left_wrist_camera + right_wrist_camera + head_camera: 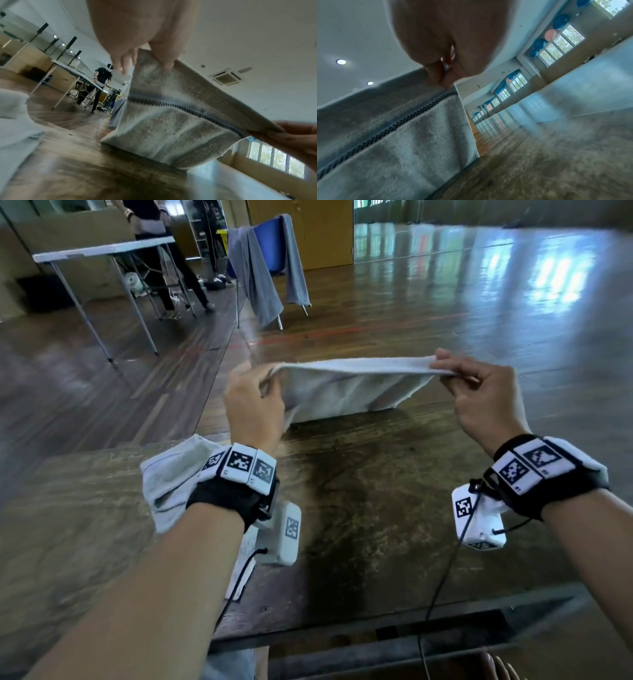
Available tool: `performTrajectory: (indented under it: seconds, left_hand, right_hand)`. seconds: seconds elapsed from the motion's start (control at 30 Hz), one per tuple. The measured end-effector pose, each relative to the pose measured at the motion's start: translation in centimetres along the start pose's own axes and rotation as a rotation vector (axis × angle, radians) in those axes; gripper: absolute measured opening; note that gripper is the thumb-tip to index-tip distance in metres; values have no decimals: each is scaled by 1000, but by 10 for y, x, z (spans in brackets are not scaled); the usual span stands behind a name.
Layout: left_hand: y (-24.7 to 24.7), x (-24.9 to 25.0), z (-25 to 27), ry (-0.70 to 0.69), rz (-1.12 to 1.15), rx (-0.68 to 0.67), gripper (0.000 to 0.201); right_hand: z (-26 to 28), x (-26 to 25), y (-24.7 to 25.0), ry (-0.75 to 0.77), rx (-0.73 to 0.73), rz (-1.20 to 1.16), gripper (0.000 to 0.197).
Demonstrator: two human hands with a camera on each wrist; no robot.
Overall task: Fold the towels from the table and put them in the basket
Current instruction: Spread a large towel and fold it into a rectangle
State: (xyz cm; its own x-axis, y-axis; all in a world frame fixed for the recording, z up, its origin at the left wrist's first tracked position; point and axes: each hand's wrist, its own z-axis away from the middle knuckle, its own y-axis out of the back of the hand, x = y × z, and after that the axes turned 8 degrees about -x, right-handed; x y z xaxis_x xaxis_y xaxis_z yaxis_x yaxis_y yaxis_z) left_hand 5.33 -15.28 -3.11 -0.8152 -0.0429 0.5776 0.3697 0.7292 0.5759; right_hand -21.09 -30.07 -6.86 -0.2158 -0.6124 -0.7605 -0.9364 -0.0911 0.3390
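A pale grey towel point(346, 388) hangs stretched between my two hands above the far part of the wooden table point(359, 508), its lower edge touching the tabletop. My left hand point(255, 392) pinches its left top corner and my right hand point(462, 378) pinches the right top corner. In the left wrist view the towel point(171, 121) shows a dark zigzag band, and my left hand point(154, 59) grips its upper corner. The right wrist view has my right hand point(443, 75) holding the towel point(402, 142) at its top edge. No basket is in view.
Another crumpled light towel point(171, 481) lies on the table under my left forearm. Beyond the table stand a rack with grey cloths point(257, 275), a white folding table point(102, 251) and a person point(154, 241). Wooden floor spreads to the right.
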Motion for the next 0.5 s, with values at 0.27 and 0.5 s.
performTrajectory:
  seconds: [0.27,0.5]
  left_hand:
    - [-6,-26,27,466,185,-529,11]
    - [-16,-37,40,277,-108,-663,18]
  right_hand:
    - [30,21,-4,-119,-275,389,26]
    - [48,29,7,-226,-315,505,24]
